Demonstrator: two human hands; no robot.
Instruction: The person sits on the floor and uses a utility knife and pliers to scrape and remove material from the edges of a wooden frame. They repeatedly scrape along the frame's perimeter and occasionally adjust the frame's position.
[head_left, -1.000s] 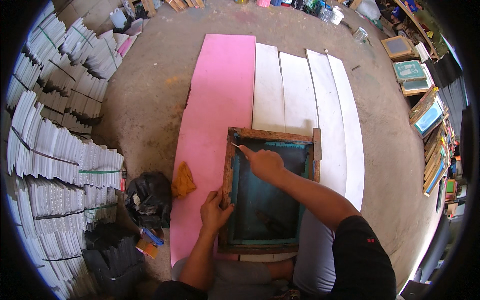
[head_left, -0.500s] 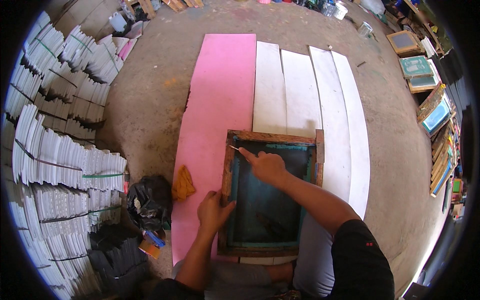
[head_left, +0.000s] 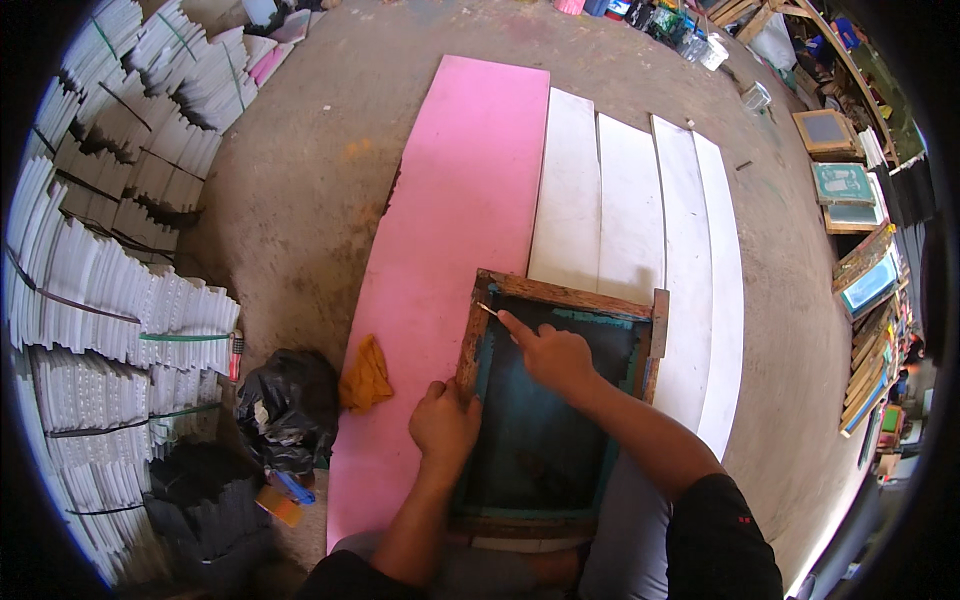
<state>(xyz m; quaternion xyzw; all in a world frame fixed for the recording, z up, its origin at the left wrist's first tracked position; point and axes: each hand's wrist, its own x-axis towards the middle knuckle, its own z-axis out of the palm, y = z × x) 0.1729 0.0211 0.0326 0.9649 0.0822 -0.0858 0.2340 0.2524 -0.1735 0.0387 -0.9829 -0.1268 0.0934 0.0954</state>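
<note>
A wooden screen-printing frame point(head_left: 570, 294) with dark mesh point(head_left: 535, 430) and blue-green edging lies tilted against my lap, its far end over the boards. My left hand point(head_left: 444, 424) is closed around the frame's left bar, thumb toward the mesh. In my right hand point(head_left: 556, 358), above the upper mesh, is a thin stick-like tool point(head_left: 487, 310) with a pale tip. The index finger stretches along it, and the tip reaches the upper left inner corner. Its rear part is hidden by the hand. An orange cloth point(head_left: 368, 378) lies crumpled left of my left hand.
Under the frame spread a long pink board point(head_left: 440, 200) and several white boards point(head_left: 630, 190). Stacks of bundled white sheets point(head_left: 110, 280) line the left, near a black plastic bag point(head_left: 288, 405). More screen frames point(head_left: 865, 285) lean along the right side.
The view has turned slightly, so the boards and frame appear tilted. My left hand has slid farther up the frame's left bar. The tool stays at the upper left corner.
</note>
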